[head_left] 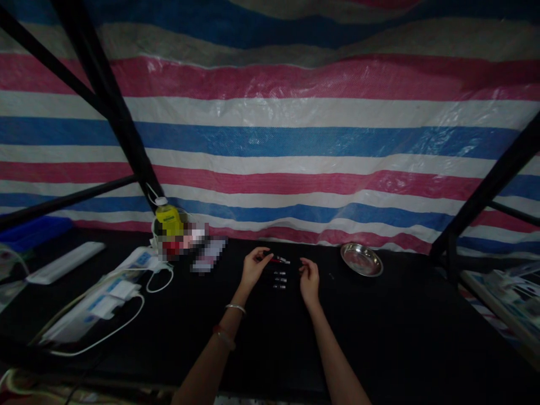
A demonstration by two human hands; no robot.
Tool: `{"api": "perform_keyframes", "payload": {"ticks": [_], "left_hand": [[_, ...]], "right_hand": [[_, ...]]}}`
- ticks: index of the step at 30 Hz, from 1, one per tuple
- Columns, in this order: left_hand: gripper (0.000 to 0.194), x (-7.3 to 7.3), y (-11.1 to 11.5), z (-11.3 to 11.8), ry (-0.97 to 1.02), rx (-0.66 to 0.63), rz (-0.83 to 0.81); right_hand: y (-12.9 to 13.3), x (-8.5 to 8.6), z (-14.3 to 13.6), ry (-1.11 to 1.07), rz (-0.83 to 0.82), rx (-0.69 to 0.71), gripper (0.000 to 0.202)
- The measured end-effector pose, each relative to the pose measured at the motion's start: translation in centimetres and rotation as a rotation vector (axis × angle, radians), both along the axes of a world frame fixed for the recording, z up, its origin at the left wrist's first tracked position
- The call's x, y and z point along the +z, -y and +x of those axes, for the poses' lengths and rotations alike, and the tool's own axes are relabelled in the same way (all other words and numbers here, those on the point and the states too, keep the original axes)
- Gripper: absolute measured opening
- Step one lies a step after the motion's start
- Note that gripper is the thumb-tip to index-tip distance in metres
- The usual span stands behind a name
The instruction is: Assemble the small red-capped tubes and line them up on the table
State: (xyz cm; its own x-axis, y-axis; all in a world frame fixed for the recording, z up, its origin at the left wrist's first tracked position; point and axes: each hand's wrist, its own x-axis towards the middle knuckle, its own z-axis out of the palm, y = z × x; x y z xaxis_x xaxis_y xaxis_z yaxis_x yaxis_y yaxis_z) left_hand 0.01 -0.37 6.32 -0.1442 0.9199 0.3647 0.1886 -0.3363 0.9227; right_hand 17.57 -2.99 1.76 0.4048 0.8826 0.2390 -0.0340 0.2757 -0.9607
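Note:
My left hand [255, 264] pinches a small slim piece [282, 260], dark red at one end and silvery-clear at the other, between thumb and fingertips. It points to the right, toward my right hand [310, 274]. That hand has its fingers loosely bent and apart, with nothing visible in them. Between the hands, several short shiny dark-and-silver cylinders [279, 279] lie in a column on the black table [270, 343]. Their exact kind is too small to tell.
A round metal dish [361, 260] sits to the right. At left are a yellow bottle [169, 218], a power strip with white plugs and cables [107, 304], a white bar [67, 262] and a blue tray [34, 232]. Black frame posts and a striped sheet [295, 140] bound the table.

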Motion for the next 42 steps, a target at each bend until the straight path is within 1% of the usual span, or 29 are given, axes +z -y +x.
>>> {"api": "perform_keyframes", "payload": {"ticks": [1,3,5,8,12,15,19,22,28,32,37,42], "left_hand": [[0.027,-0.6,-0.4,-0.4,0.011,0.014,-0.015],[0.028,-1.8,-0.9,-1.0,0.009,0.036,-0.044],[0.029,-3.0,-1.2,-1.5,-0.016,0.059,-0.068],[0.03,-4.5,-1.4,-1.8,-0.057,0.053,-0.1],[0.032,-5.6,-1.3,-1.7,-0.073,0.018,-0.144],[0.031,-5.8,-1.2,-1.4,-0.132,0.03,-0.148],[0.027,-5.9,-1.0,-1.3,-0.251,0.044,-0.122],[0.025,-5.9,-0.9,-1.5,-0.269,0.031,-0.118],[0.023,-5.8,-0.6,-1.5,-0.25,0.004,-0.134],[0.022,-5.7,-0.5,-1.4,-0.224,-0.022,-0.13],[0.025,-6.0,-0.5,-1.5,-0.217,-0.057,-0.095],[0.026,-6.0,-0.4,-1.5,-0.198,-0.061,-0.077]], "right_hand": [[0.0,0.0,0.3,0.14,0.064,-0.083,0.031],[0.2,-0.2,0.7,0.373,0.118,-0.149,0.041],[0.3,-0.5,0.8,0.557,0.077,-0.145,0.048],[0.4,-1.1,0.6,0.778,-0.047,-0.104,0.051],[0.6,-1.3,0.1,0.954,-0.158,-0.043,0.047],[0.8,-0.9,-0.1,0.994,-0.178,-0.031,0.037],[1.0,-0.3,-0.2,1.005,-0.142,0.015,0.027],[1.2,-0.3,-0.3,1.023,-0.138,0.048,0.021],[1.2,-0.5,-0.4,0.981,-0.194,-0.051,0.025],[1.1,-0.6,-0.3,0.987,-0.216,-0.079,0.024],[1.1,-0.8,-0.1,0.976,-0.235,-0.146,0.024],[0.6,-0.4,-0.3,0.937,-0.248,-0.18,0.025]]}}
